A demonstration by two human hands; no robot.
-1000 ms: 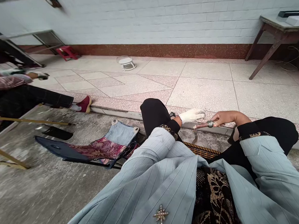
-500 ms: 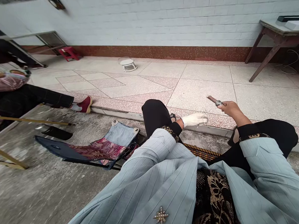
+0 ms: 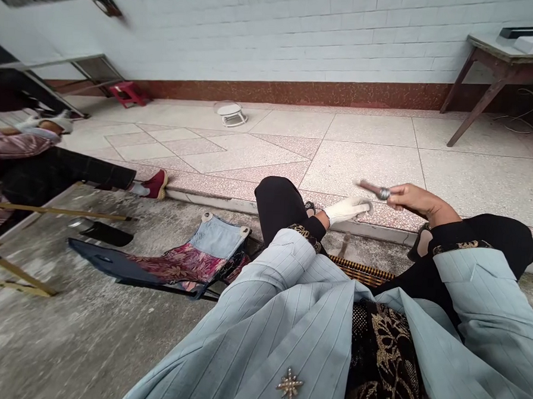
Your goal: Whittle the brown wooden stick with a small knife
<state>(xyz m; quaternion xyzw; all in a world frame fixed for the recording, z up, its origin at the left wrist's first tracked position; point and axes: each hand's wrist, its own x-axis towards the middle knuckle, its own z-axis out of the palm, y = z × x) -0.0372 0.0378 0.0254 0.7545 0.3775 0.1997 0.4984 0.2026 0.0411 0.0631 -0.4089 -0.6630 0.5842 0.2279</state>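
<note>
My right hand (image 3: pixel 413 198) is bare and closed around a short brown stick-like tool (image 3: pixel 369 187) with silvery winding near my fingers. Its far end points left and is smeared by motion. Just left of and below it, my left hand (image 3: pixel 346 210) wears a white knitted glove, with the fingers pressed together. A small greyish spot shows at those fingertips; I cannot make out what they hold, if anything. The tool and the glove appear apart. Both hands are in front of my knees, above the edge of the tiled step (image 3: pixel 381 220).
A low folding chair (image 3: pixel 178 257) with floral cloth stands left of my legs. Further left sits another person with a red shoe (image 3: pixel 155 185). A white round stool (image 3: pixel 231 115) and a red stool (image 3: pixel 128 94) stand near the wall, a wooden table (image 3: pixel 501 63) at the right.
My right hand has turned and lowered slightly, bringing the tool's tip left and down, nearer the glove. My left hand stays almost in place. The other person's hands have shifted.
</note>
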